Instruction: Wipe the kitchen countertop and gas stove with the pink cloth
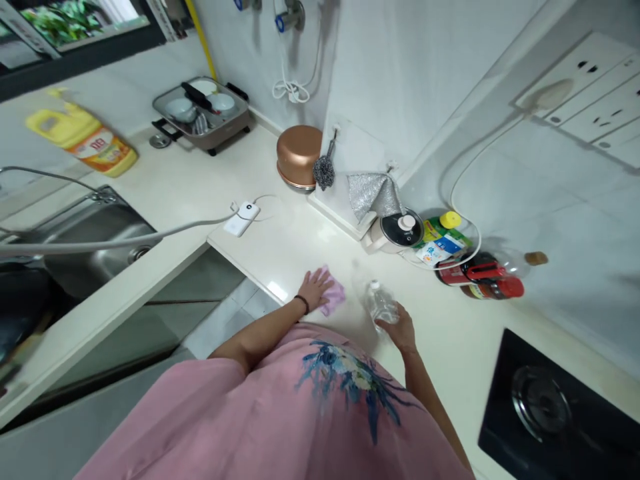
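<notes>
My left hand lies flat with its fingers spread on a crumpled pink cloth, pressing it against the pale countertop. A dark bracelet circles that wrist. To the right, my right hand is wrapped around the lower part of a clear plastic bottle with a white cap. The bottle leans a little and looks transparent; whether it holds liquid I cannot tell.
Beyond my hands are a lidded pot, a copper-coloured pot and a white power bank. Condiment bottles line the right wall near a black stove. Leftward are a sink, a yellow jug and an electric pan.
</notes>
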Available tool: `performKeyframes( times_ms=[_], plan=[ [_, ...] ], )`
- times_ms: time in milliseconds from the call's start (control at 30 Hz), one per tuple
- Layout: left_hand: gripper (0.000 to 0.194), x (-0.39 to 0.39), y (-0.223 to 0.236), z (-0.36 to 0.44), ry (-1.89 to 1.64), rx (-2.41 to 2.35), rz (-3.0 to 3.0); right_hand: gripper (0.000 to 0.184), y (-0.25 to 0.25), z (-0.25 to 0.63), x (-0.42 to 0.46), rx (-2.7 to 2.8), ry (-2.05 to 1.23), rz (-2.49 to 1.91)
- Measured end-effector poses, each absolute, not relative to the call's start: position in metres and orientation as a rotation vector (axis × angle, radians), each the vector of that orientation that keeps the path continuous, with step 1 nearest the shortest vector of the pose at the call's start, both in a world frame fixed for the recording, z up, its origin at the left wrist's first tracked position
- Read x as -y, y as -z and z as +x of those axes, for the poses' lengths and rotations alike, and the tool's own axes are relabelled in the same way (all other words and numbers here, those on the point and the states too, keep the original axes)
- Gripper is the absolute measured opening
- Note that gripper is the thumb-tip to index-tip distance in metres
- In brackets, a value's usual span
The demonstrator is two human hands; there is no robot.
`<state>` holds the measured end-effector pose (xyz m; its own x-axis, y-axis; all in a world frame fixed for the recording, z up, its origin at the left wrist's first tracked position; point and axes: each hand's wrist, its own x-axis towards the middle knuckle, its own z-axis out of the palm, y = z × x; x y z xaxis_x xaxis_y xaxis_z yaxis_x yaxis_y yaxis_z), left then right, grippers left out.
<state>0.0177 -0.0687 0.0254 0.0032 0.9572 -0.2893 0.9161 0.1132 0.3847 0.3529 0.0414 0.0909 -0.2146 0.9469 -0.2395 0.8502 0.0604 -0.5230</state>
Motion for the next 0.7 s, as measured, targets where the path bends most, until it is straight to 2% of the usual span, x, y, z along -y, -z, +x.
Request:
performKeyframes(
  times_ms=[133, 267, 500, 700],
  plan=[
    [0.078, 0.114, -0.029, -0.056, -0.062, -2.381, 1.286, 0.08, -0.095, 0.324, -0.042, 2.539, -0.736, -1.921],
    [0.084, 0.15, -0.031, -0.122, 0.018, -2.638, 0.946, 0.075, -0.105, 0.265, -0.041, 2.769, -0.736, -1.897],
    [0.089, 0.168, -0.011, -0.151, -0.033, -2.694, 1.049, 0.077, -0.103, 0.193, -0.035, 2.758, -0.71, -1.993],
    [0.089, 0.153, 0.003, -0.164, -0.118, -2.563, 1.251, 0.082, -0.086, 0.218, -0.018, 2.338, -0.733, -1.958]
  ],
)
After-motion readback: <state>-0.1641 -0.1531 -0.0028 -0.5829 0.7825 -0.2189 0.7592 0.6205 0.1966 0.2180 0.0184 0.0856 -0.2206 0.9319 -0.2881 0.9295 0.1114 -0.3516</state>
